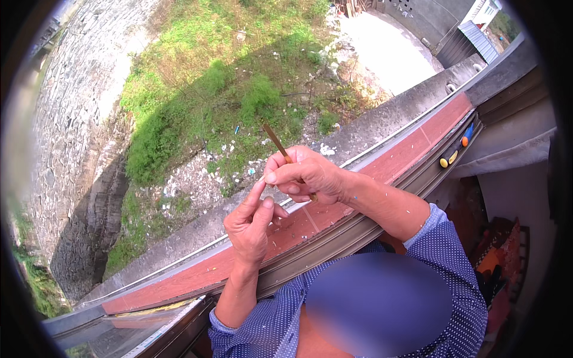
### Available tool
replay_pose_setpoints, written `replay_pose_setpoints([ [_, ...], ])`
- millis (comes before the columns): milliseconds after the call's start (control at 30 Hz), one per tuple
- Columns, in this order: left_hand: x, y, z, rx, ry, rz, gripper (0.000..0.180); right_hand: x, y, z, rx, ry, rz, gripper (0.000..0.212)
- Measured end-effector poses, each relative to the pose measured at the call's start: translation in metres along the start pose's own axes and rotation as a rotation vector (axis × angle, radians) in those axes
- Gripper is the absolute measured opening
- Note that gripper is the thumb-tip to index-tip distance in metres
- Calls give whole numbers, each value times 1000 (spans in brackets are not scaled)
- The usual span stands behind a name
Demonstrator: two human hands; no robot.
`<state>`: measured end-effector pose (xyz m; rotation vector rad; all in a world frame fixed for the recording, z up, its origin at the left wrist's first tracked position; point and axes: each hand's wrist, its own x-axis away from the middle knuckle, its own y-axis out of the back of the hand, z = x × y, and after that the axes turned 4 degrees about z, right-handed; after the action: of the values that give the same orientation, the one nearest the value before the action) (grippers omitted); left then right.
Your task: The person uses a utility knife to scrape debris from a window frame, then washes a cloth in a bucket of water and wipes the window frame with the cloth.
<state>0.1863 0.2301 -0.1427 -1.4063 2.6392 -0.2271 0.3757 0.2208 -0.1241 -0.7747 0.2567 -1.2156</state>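
Observation:
Over a window ledge my right hand (307, 174) is closed around a thin, brown, flat-looking stick (274, 141). The stick slants up and left out of the fist, and a short end shows below the fingers. My left hand (248, 230) is just below and to the left, palm side partly turned in. Its index finger stretches up to meet the right thumb and fingertip, while its thumb stands apart. Whether something small sits between the touching fingertips is too fine to make out.
A reddish tiled sill (382, 164) runs diagonally beneath my hands, beside a metal window track (334, 235). Handled tools, one blue and orange (467, 135) and one yellow and black (449, 159), lie at its right end. Beyond drops weedy ground (256, 98) with litter and a stone wall (89, 89).

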Motion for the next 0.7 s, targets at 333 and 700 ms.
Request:
replay_pose_setpoints([
  [333,0,0,-1,-24,9,-1,36,-1,2,-1,-17,-3,10,12],
  [700,1,0,0,12,6,2,37,0,1,0,3,4,8,13],
])
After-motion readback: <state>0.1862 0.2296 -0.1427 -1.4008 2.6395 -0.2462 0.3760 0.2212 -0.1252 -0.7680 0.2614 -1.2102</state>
